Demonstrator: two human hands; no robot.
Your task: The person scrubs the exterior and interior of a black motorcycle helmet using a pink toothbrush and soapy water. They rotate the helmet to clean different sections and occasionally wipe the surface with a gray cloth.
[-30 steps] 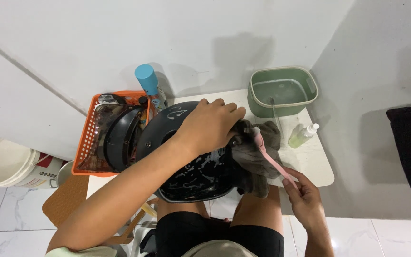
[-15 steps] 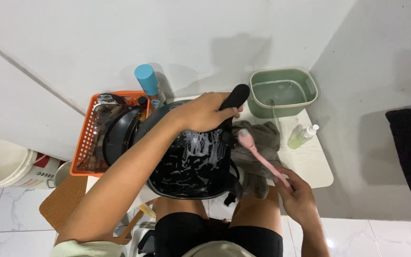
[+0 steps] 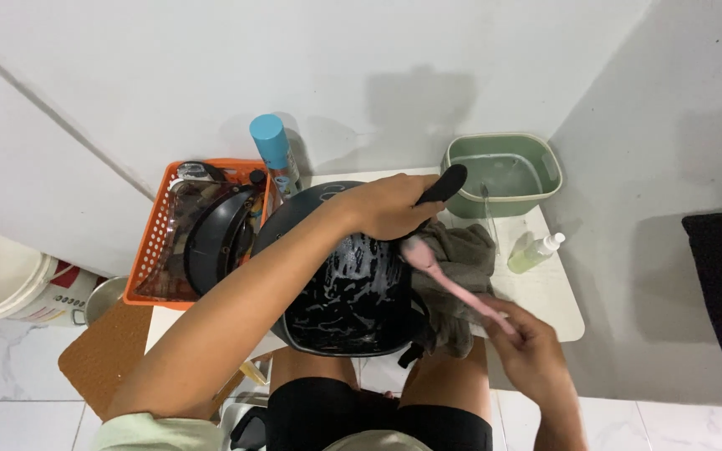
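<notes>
Helmet [image 3: 353,292] first: black, glossy, streaked with white suds, it sits on the near edge of the small white table [image 3: 545,292], partly over my lap, tipped so its soapy shell faces up at me. I take the helmet as my landmark for everything else.

My left hand [image 3: 390,205] reaches across the top of the helmet and is closed around its far rim, where a black visor edge sticks out past my knuckles; I judge that hold keeps the slick shell from sliding as I scrub. Left of the helmet stands an orange basket [image 3: 154,250] with dark helmet parts and a clear visor lying in it. Beyond the helmet to the right is a green basin [image 3: 545,159] of water, near enough to dip into. Just right of the helmet, touching it, a grey cloth [image 3: 461,250] lies crumpled, probably to catch drips.

My right hand [image 3: 528,347], near and to the right of the helmet, is wrapped shut around the handle of a pink brush [image 3: 440,276], its head at the helmet's right side. Behind the helmet stands a blue-capped spray can [image 3: 273,146]; right of the cloth lies a small bottle [image 3: 532,250] of greenish liquid.
</notes>
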